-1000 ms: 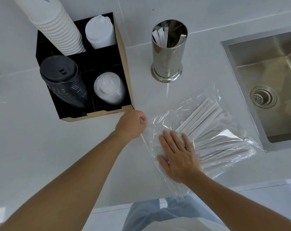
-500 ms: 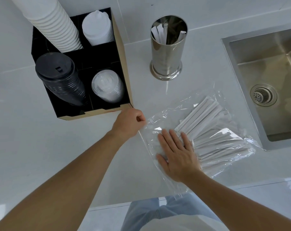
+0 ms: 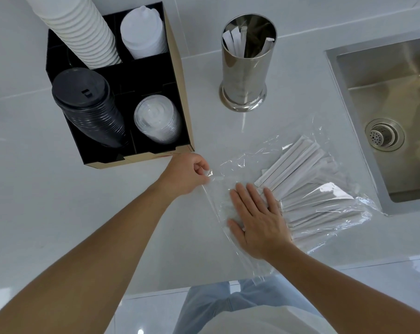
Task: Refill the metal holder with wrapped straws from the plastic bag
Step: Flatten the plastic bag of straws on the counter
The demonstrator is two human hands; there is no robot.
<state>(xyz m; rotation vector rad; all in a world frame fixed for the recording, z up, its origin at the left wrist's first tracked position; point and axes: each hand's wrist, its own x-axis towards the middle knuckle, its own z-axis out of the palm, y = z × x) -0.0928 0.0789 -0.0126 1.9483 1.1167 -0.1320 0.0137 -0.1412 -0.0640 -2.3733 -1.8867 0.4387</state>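
A clear plastic bag (image 3: 237,162) lies flat on the white counter, holding many white wrapped straws (image 3: 298,169) fanned toward the right. My left hand (image 3: 186,174) pinches the bag's upper left corner between thumb and fingers. My right hand (image 3: 258,220) rests flat, fingers spread, on the bag's left part, touching the near ends of the straws. Behind the bag stands the shiny metal holder (image 3: 246,68), upright, with a few wrapped straws leaning inside it.
A black and cardboard organiser (image 3: 177,92) at the left holds stacks of white cups, white lids, black lids and clear lids. A steel sink (image 3: 396,112) is sunk into the counter on the right. The counter's front edge (image 3: 156,291) runs just below my right wrist.
My left hand has loosened from a fist at the bag's corner into a pinch on the plastic. My right hand stays flat on the bag. The camera has shifted slightly.
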